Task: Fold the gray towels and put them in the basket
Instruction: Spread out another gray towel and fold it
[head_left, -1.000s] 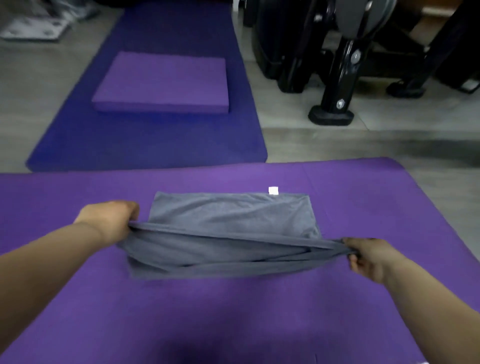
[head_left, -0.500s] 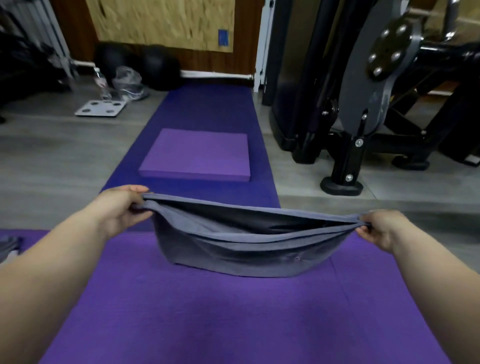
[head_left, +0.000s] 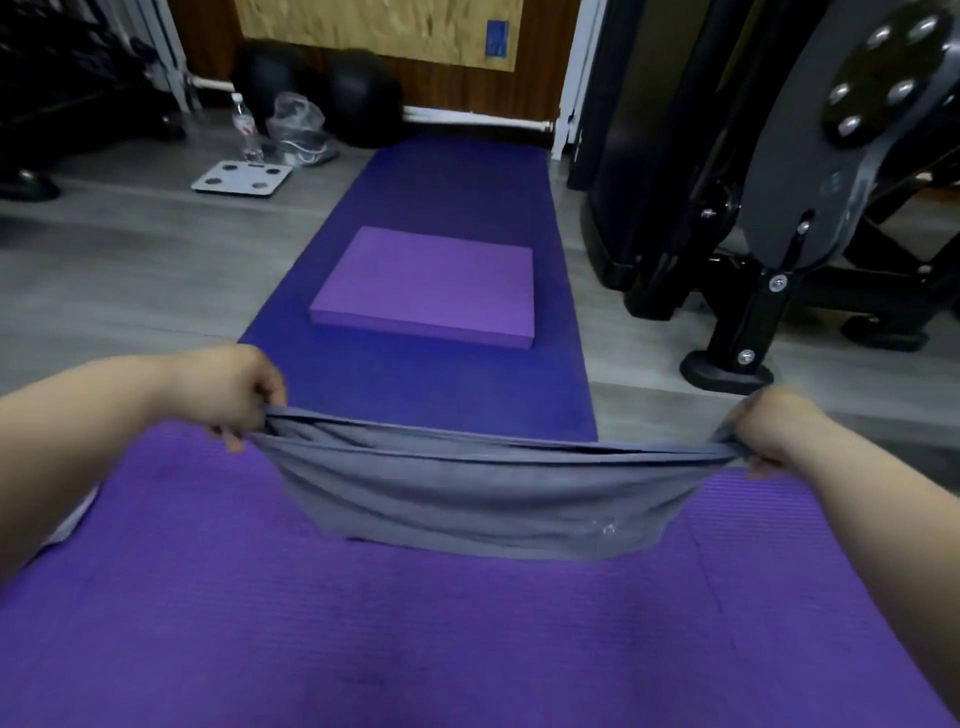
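A gray plank floor (head_left: 130, 270) is seen, with a white scale (head_left: 241, 179) and a water bottle (head_left: 244, 124) at the far left near the wall. A dark violet mat (head_left: 452, 187) runs down the middle, and a lighter foam pad (head_left: 431, 286) is laid on it. A black exercise machine (head_left: 779, 208) is set at the right. The foreground is filled by a ribbed purple mat (head_left: 363, 623). Above it the gray towel (head_left: 483, 499), folded in several layers, is held stretched: its left end is gripped by the curled left hand (head_left: 228, 389), its right end is bunched in the right hand (head_left: 769, 426). Its sagging lower edge appears to hang just off the mat, though contact cannot be ruled out.
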